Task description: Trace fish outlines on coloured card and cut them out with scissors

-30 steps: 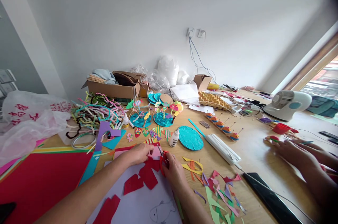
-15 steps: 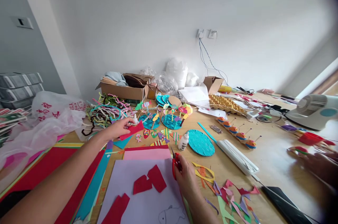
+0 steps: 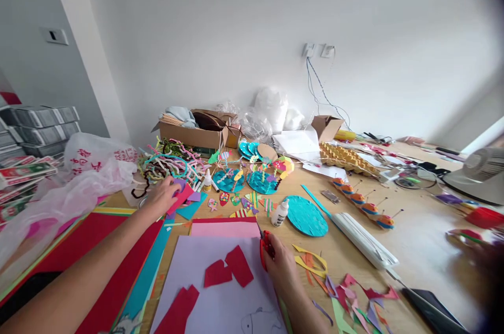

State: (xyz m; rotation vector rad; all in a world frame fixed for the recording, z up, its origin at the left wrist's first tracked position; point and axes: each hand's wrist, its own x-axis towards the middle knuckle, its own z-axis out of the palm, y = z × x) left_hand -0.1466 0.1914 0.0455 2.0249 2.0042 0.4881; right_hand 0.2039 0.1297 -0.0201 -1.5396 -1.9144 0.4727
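Note:
My left hand (image 3: 160,198) reaches out to the left and is closed on a red paper piece (image 3: 180,198), setting it down beside a purple cut-out (image 3: 194,196) and a heap of pipe cleaners (image 3: 167,166). My right hand (image 3: 280,260) rests on the table edge of a pale lilac sheet (image 3: 220,292), closed on red-handled scissors (image 3: 265,244) whose blades point away from me. Red paper scraps (image 3: 228,272) lie on that sheet, and a fish outline is drawn near its bottom.
A glue bottle (image 3: 280,213), teal discs (image 3: 306,215), paper fish crafts, an egg tray (image 3: 344,158), cardboard boxes (image 3: 192,133), a white fan (image 3: 478,174) and coloured offcuts (image 3: 346,297) crowd the wooden table. Red and teal sheets (image 3: 90,250) lie left. Another person's hand (image 3: 476,250) is at far right.
My left hand lifted a red piece from the sheet and carried it left toward the pipe cleaners. The view swung left; my right hand stayed with the scissors.

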